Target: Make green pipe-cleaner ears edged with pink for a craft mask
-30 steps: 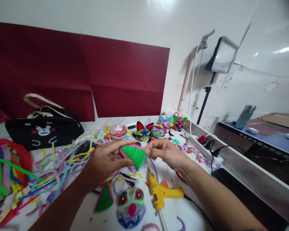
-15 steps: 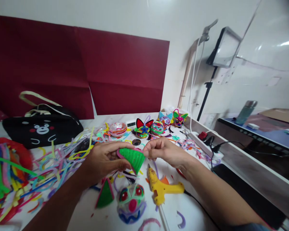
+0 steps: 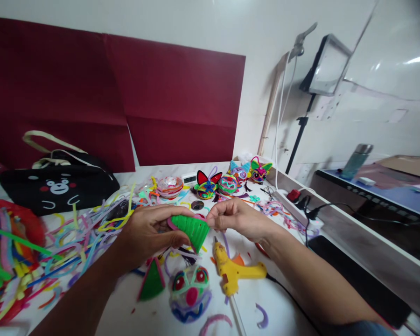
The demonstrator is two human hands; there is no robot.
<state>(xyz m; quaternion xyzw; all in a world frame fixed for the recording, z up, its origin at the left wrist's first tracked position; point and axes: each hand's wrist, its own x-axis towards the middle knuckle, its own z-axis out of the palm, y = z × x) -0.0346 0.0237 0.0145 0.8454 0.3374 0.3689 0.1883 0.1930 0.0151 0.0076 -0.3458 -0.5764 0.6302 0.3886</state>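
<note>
Between my hands, above the table, is a green triangular piece (image 3: 192, 230) made of rows of pipe cleaner with a pink edge. My left hand (image 3: 157, 228) is closed on its left side, thumb in front. The fingertips of my right hand (image 3: 231, 215) pinch its upper right corner. A second green triangle with a pink edge (image 3: 151, 281) lies below my left hand. Beside it rests a round face ornament (image 3: 190, 293) with red eyes, a red nose and a blue wavy mouth. A yellow glue gun (image 3: 235, 273) lies below my right hand, nozzle pointing away.
Loose pipe cleaners (image 3: 80, 242) cover the left side, with a red bag (image 3: 24, 224) of them. A black tote bag (image 3: 58, 186) stands behind. Several finished ornaments (image 3: 207, 185) sit at the back. A power strip (image 3: 297, 205) and a black flat object (image 3: 357, 280) are at right.
My view has shifted slightly, so the scene sits a little higher and further left. Both hands keep their hold on the green piece, which stays almost in place.
</note>
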